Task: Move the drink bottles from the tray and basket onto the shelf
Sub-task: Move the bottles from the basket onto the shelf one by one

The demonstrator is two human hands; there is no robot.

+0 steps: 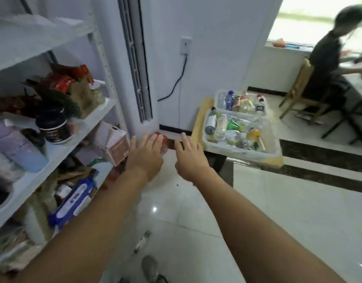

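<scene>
Drink bottles, a jumble of clear, green and dark plastic ones, are pretty much all sitting on the small yellow-topped desk off to the right, in the bigger white plastic basket up front and the smaller white plastic tray right behind it. Both look loaded, so I'd say this job has barely started. The left hand and the right hand are out in front, fingers spread, holding nothing, well short of the basket. The white metal shelf on the left is crammed with red snack bags, a dark tub and a pale purple bottle, so free space looks tight. Heads up: a small bottle lies on the tiled floor by the grey shoe, easy to kick.
</scene>
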